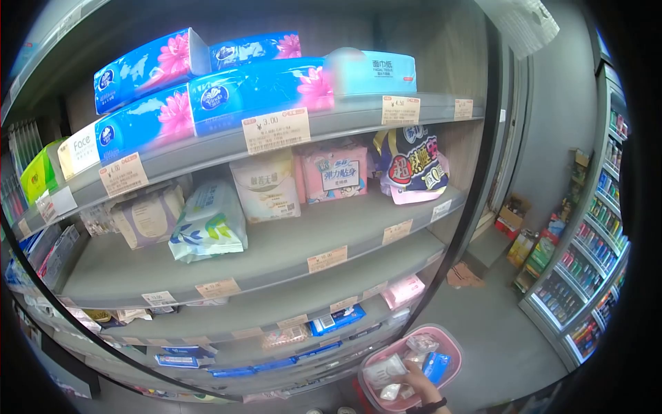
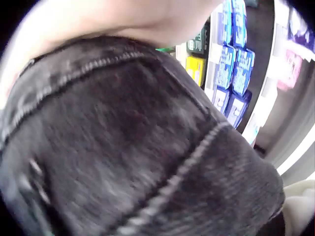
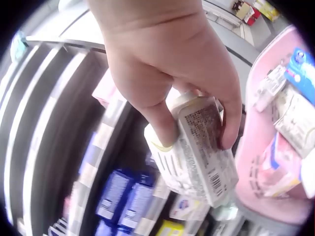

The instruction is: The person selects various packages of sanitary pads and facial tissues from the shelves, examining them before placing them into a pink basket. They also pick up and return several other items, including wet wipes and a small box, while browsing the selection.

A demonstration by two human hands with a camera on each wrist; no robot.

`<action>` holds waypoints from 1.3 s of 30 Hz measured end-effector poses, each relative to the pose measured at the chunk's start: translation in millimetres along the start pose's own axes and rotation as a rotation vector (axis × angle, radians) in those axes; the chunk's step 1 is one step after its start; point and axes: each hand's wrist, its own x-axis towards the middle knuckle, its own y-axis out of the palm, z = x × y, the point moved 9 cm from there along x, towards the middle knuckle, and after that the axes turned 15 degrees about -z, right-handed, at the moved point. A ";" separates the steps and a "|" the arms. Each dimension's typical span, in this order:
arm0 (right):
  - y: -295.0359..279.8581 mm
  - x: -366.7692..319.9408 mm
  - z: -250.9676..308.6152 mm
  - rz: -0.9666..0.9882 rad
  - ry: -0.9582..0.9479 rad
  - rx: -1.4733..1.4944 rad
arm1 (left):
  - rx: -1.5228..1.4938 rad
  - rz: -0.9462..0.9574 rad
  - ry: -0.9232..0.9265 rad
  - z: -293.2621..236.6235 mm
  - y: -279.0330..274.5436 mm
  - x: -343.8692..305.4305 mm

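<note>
My right hand (image 1: 420, 383) (image 3: 172, 59) grips a white pack (image 1: 385, 371) (image 3: 197, 147) with thumb and fingers around its upper end. Small print and a barcode show on the pack, which hangs tilted beside the rim of a pink basket (image 3: 248, 123) in the right wrist view. From the head view the pack appears over the basket (image 1: 456, 355). Inside lie several packs, among them a blue one (image 1: 436, 366) (image 3: 302, 73). Bare skin of my left hand or wrist (image 2: 128, 19) crosses the top of the left wrist view above dark denim (image 2: 123, 137); its fingers are hidden.
Tissue packs (image 1: 258, 90) line the upper shelf, with pads and wipes (image 1: 210, 221) on the one below. Blue packs (image 3: 115, 194) sit on low shelves. A drinks cooler (image 1: 576, 276) and boxes (image 1: 514, 212) stand at the right. Something whitish (image 1: 527, 24) hangs at the top right.
</note>
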 end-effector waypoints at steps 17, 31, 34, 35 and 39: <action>88.9 -174.9 269.9 0.331 -0.421 0.724 | -0.002 -0.068 0.878 -261.8 105.2 -103.3; 138.3 -218.8 252.9 0.436 -0.519 0.502 | -0.389 -0.081 1.033 -263.0 101.6 -130.3; 143.2 -223.4 253.3 0.528 -0.556 0.492 | -0.431 -0.088 1.029 -264.5 97.3 -137.3; 143.8 -224.5 253.5 0.534 -0.555 0.490 | -0.512 -0.077 1.001 -264.5 94.9 -138.2; 148.6 -223.6 249.9 0.556 -0.513 0.492 | -0.546 -0.091 0.999 -260.5 89.0 -140.4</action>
